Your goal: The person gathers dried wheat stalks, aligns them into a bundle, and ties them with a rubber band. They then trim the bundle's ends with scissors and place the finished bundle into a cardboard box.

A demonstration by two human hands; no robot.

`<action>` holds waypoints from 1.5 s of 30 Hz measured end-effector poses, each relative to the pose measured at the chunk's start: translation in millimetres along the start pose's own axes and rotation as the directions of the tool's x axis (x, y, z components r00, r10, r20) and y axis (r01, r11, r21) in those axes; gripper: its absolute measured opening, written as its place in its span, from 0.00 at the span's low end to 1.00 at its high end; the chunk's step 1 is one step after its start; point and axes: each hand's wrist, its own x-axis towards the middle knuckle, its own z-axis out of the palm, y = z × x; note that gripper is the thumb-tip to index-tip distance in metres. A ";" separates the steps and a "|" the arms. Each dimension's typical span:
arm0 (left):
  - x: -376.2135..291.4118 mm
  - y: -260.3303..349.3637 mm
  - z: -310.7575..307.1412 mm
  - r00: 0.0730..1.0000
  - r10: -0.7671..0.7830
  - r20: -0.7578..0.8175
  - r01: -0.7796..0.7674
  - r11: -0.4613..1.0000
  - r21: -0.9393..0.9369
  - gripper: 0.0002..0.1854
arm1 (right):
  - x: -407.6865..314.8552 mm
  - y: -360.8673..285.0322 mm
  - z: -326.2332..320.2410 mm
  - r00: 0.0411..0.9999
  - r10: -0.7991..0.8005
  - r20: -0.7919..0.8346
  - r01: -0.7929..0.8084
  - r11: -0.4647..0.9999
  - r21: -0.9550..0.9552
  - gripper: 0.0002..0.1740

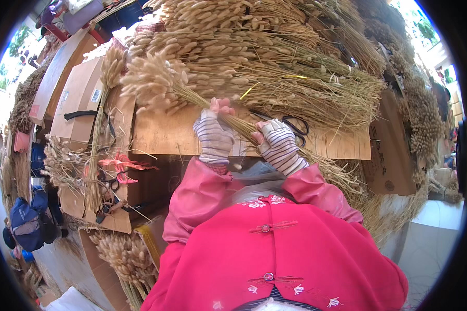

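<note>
A bunch of dried bunny-tail grass (194, 96) slants across the front of the wooden board (167, 136), its fluffy heads to the upper left. My left hand (216, 130), in a striped fingerless glove, grips the stems near the middle. Lower down the same stems, my right hand (278, 142) closes around them in a matching glove. The stem ends trail past it to the lower right. Behind my right hand lie scissors (295, 126) with black handles, partly covered by stems. A yellow tie strip (250, 90) rests above my hands.
A large pile of bunny-tail grass (257, 50) covers the back of the board. At left, another tied bunch (101, 128) lies on cardboard beside pink ribbon strips (124, 165) and a second pair of scissors (113, 180). A carton of grass (120, 252) stands below left.
</note>
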 end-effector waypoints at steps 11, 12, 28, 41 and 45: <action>-9.2 -32.7 -25.6 0.938 -0.147 0.313 0.173 0.983 -0.055 0.24 | -8.3 5.6 6.4 0.986 0.068 -0.155 -0.026 0.966 0.257 0.04; -8.8 -33.8 -23.4 0.942 -0.136 0.308 0.176 0.979 -0.104 0.24 | -8.4 6.0 4.9 0.989 0.067 -0.133 -0.032 0.969 0.246 0.04; -1.9 -47.1 -20.9 0.991 -0.093 0.099 0.100 0.993 -0.070 0.26 | -30.1 4.8 -11.9 1.000 -0.007 0.028 0.013 0.974 -0.226 0.11; 3.6 -34.5 -21.4 0.997 -0.025 -0.072 0.022 0.999 -0.045 0.25 | -178.8 104.5 -108.5 0.659 0.740 -0.135 -0.638 0.455 -0.622 0.09; 10.8 -33.6 -29.8 0.999 -0.008 -0.043 0.005 0.999 -0.050 0.25 | -267.7 125.4 -149.7 0.362 0.898 -0.250 -0.712 0.093 -0.696 0.10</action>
